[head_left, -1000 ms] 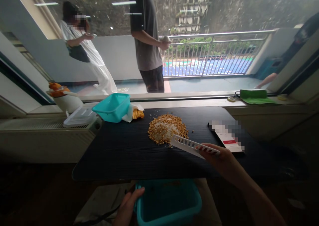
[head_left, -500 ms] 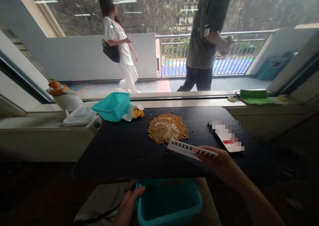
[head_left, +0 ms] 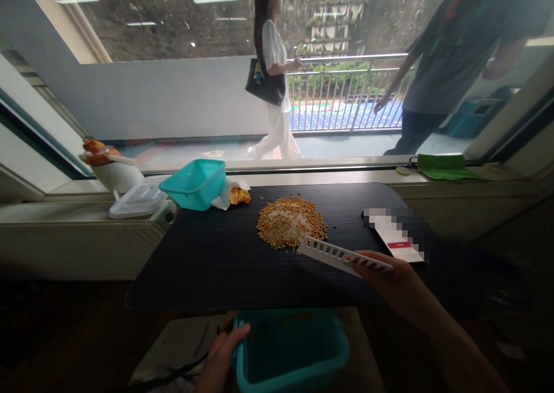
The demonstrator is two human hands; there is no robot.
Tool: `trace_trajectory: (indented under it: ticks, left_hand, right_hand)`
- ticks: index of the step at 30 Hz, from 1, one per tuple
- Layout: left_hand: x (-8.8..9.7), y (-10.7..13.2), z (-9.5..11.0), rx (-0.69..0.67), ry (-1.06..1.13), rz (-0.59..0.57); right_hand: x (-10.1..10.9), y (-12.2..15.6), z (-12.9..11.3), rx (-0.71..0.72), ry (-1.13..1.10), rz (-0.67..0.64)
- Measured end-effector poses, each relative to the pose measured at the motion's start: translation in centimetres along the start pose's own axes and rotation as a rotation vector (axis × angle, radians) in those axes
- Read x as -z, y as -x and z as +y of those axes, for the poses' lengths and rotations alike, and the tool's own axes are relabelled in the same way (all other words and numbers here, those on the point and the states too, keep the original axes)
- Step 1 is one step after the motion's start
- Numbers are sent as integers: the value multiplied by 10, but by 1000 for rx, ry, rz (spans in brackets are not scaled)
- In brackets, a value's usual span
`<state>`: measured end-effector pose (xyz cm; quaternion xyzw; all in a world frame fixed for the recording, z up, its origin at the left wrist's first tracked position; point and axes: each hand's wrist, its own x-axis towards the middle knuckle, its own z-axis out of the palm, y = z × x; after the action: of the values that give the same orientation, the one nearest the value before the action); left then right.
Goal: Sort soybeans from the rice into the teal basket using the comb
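I have my right hand (head_left: 392, 277) clamped on a slotted strip (head_left: 320, 255) beside the beans (head_left: 292, 223), my left hand (head_left: 223, 350) gripping the teal tub (head_left: 292, 378).

1. The table (head_left: 208, 272) looks like dark wood, with thin lines and little shine.
2. The low blue-green box (head_left: 294, 377) and the upper blue-green tub (head_left: 194, 186) look like smooth plastic.
3. The white strip with holes (head_left: 326, 259) looks like plain, smooth plastic.
4. The see-through lid (head_left: 138, 201) looks like shiny plastic.
5. The yellow beans (head_left: 312, 211) look smooth.
6. The railing (head_left: 371, 90) looks like shiny metal.
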<state>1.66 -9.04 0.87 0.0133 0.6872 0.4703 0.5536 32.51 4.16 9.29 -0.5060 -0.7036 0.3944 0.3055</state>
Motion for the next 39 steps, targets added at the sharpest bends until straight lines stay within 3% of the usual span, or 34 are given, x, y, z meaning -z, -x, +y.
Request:
trace_trajectory:
  ticks: [6,19,26,32,39]
  left_hand:
    - [-1,-1,0,26,-12,-36]
    - [-1,-1,1,17,-27,-34]
    - [0,-1,1,8,-33,-36]
    - [-1,-3,1,22,-24,-50]
    - [-4,-3,0,25,1,-44]
  right_hand:
    - [-6,-11,7,23,41,43]
    - [-8,-5,-2,42,10,-52]
    - [4,-5,-5,0,-12,44]
    - [-2,-6,-2,13,42,-16]
    - [-7,4,-9,6,-46,-93]
